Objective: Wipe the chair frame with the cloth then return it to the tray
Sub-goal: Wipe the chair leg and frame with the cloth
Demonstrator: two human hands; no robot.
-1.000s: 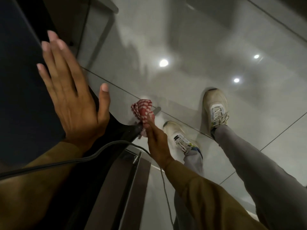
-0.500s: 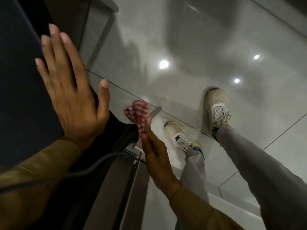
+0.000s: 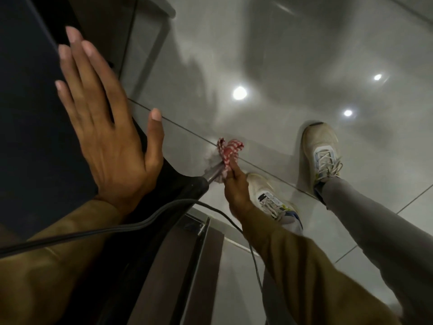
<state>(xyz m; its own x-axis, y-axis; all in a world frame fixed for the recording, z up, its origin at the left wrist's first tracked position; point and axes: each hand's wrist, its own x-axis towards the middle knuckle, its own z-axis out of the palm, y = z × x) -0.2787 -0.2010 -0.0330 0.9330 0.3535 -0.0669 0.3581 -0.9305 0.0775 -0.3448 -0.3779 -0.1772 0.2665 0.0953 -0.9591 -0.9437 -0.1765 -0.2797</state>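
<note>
The floor point(image 3: 293, 55) was laid in large glossy grey tiles with thin dark grout lines running diagonally. Three round ceiling lights point(image 3: 239, 93) were mirrored in its sheen, toward the right edge of the view. A dark panel point(image 3: 25, 113) filled the left side, and brown slats point(image 3: 199, 266) stood at the bottom.

1. The cloth point(image 3: 228, 153) is red-and-white checked, bunched into a crumpled wad, pressed against the metal leg, above the glossy floor.
2. The chair frame point(image 3: 212, 175) is a slim grey metal leg running out from a dark seat part, slanting down toward the floor.
</note>
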